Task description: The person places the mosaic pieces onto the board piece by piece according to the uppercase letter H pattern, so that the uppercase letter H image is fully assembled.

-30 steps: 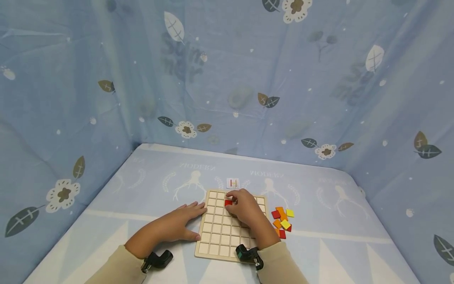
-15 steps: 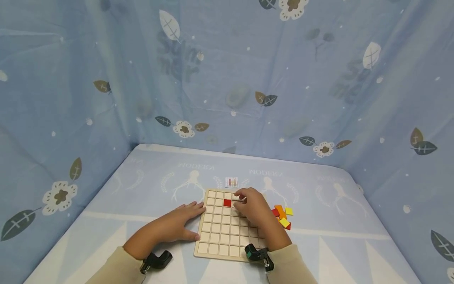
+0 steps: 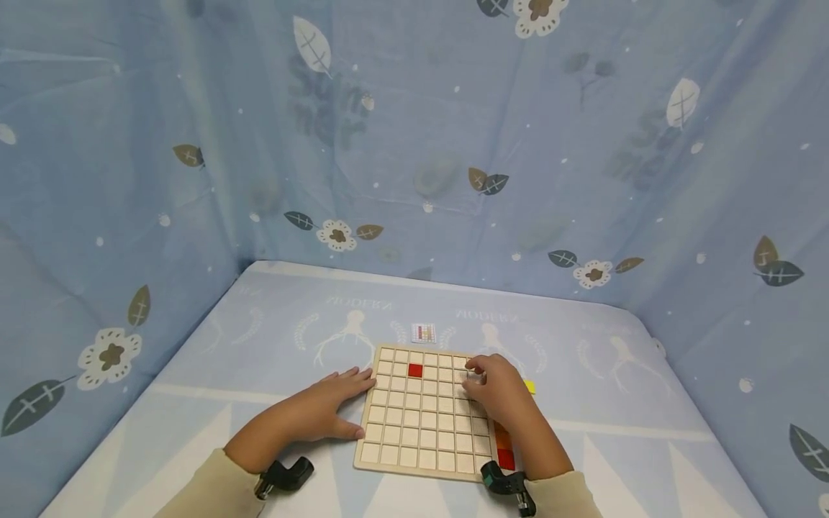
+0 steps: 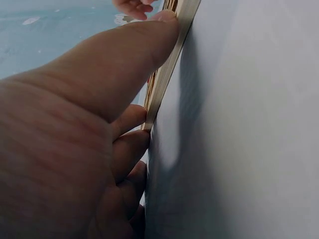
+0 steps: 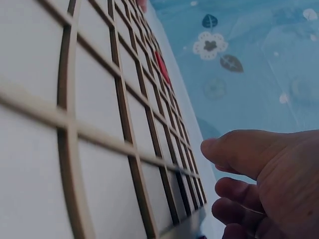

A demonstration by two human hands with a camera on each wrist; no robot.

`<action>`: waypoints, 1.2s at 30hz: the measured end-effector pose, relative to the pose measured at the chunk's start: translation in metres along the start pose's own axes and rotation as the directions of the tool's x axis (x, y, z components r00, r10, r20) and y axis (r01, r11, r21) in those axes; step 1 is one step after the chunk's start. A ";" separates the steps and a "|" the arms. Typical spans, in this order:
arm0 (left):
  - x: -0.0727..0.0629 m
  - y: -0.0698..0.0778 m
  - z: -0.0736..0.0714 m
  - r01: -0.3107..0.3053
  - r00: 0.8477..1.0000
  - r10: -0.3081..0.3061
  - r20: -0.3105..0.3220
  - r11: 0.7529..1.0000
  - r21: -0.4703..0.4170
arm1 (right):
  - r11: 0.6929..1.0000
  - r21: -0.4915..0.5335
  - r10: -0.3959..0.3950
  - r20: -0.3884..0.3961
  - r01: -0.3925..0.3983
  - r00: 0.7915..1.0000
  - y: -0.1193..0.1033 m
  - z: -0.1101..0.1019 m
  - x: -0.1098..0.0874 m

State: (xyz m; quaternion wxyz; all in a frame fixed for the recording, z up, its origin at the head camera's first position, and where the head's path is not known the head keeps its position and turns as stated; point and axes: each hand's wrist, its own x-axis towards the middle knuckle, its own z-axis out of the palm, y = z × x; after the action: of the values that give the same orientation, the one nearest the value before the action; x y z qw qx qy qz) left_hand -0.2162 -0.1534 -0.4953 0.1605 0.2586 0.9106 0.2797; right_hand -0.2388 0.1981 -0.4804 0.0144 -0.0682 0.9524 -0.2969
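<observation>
The left hand [image 3: 324,409] is spread wide; its thumb and fingertips touch the left edge of a wooden grid board [image 3: 411,417] on the worktop [image 3: 227,374]. One red square tile [image 3: 415,370] sits in a cell between both hands. The right hand [image 3: 500,386] is half wide above the board, thumb and fingers apart. A yellow tile [image 3: 529,387] lies just right of it.

Beyond the right hand [image 3: 499,388] hangs a blue curtain [image 3: 401,137], printed with white flowers [image 3: 338,235] and leaves [image 3: 496,185]; below that hand spreads a pale blue cloth [image 3: 583,374] with white triangles [image 3: 602,489].
</observation>
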 end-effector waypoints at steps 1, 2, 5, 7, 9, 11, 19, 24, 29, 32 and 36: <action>0.000 0.000 0.000 0.000 1.000 0.000 0.000 1.000 -0.002 | 1.000 -0.008 0.006 -0.002 -0.006 1.000 0.003 -0.002 0.000; 0.000 0.000 0.000 -0.001 1.000 0.001 0.000 1.000 -0.001 | 1.000 -0.017 0.014 -0.005 -0.014 1.000 0.007 -0.005 -0.001; 0.000 -0.001 0.000 -0.011 1.000 0.011 0.000 1.000 -0.003 | 0.996 -0.078 0.029 -0.022 -0.030 0.999 0.018 -0.011 -0.003; 0.000 -0.001 0.000 -0.012 1.000 0.012 0.004 1.000 0.006 | 0.992 -0.118 0.036 -0.037 -0.040 0.999 0.025 -0.014 -0.003; 0.000 -0.001 0.000 -0.007 1.000 0.007 0.005 1.000 0.012 | 0.989 -0.140 0.048 -0.044 -0.054 0.998 0.029 -0.016 -0.004; 0.000 -0.001 -0.001 -0.001 1.000 0.001 0.002 1.000 0.016 | 0.987 -0.142 0.071 -0.045 -0.077 0.996 0.032 -0.017 -0.004; 0.001 0.000 0.001 -0.030 1.000 0.030 -0.003 1.000 0.000 | 0.974 -0.132 0.182 -0.033 -0.185 0.983 0.044 -0.020 -0.013; 0.000 -0.001 0.001 -0.013 1.000 0.013 -0.003 1.000 0.004 | 0.976 -0.133 0.172 -0.018 -0.173 0.985 0.044 -0.018 -0.012; -0.002 -0.002 0.001 -0.012 1.000 0.012 -0.008 1.000 0.002 | 0.976 -0.139 0.169 -0.018 -0.170 0.985 0.042 -0.016 -0.010; -0.001 -0.003 0.002 -0.012 1.000 0.012 -0.012 1.000 0.011 | 0.975 -0.137 0.174 -0.020 -0.175 0.985 0.041 -0.015 -0.010; 0.000 -0.003 0.003 -0.013 1.000 0.013 -0.013 1.000 0.022 | 0.974 -0.130 0.184 -0.022 -0.186 0.983 0.042 -0.015 -0.012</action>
State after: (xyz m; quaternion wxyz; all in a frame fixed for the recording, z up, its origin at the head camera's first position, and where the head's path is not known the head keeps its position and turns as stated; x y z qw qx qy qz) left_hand -0.2161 -0.1543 -0.4991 0.1498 0.2646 0.9129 0.2722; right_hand -0.2332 0.2421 -0.4918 0.0330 0.0213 0.9721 -0.2312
